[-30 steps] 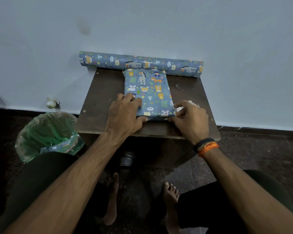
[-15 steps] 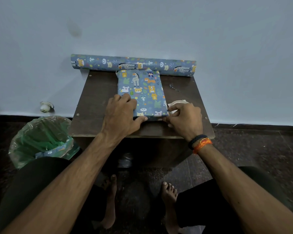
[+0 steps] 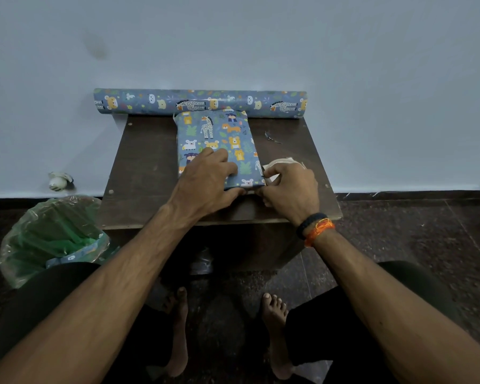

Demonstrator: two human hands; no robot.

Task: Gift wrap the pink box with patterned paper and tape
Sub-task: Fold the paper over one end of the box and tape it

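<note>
**Taping the near end of the wrapped box**

The left hand (image 3: 205, 184) lies spread over the near part of the wrapped box (image 3: 216, 139), fingers fairly straight on top and the thumb hooked along the near edge, pressing the paper down. The right hand (image 3: 288, 189) sits at the box's near right corner, fingers curled round a pale tape roll (image 3: 283, 162), with its fingertips meeting the left thumb at the near edge. A strip seems to run between them there, though it is too small to be sure. The box lies in the middle of the small dark table (image 3: 144, 167), fully covered in blue animal-print paper; no pink shows.

Judging from this, the near end flap is being sealed. If the left hand eases off before the tape is pressed home, the folded flap could spring open. Pulling tape with the roll so close to the corner could drag the box sideways or crease the paper, and a strip laid crooked may tear the print when lifted.

The paper roll (image 3: 200, 102) lies along the far edge of the table, touching the box's far end, so the box cannot be pushed further away. A small scrap (image 3: 272, 138) lies right of the box. A lined bin (image 3: 50, 239) stands on the floor to the left, well apart.
</note>
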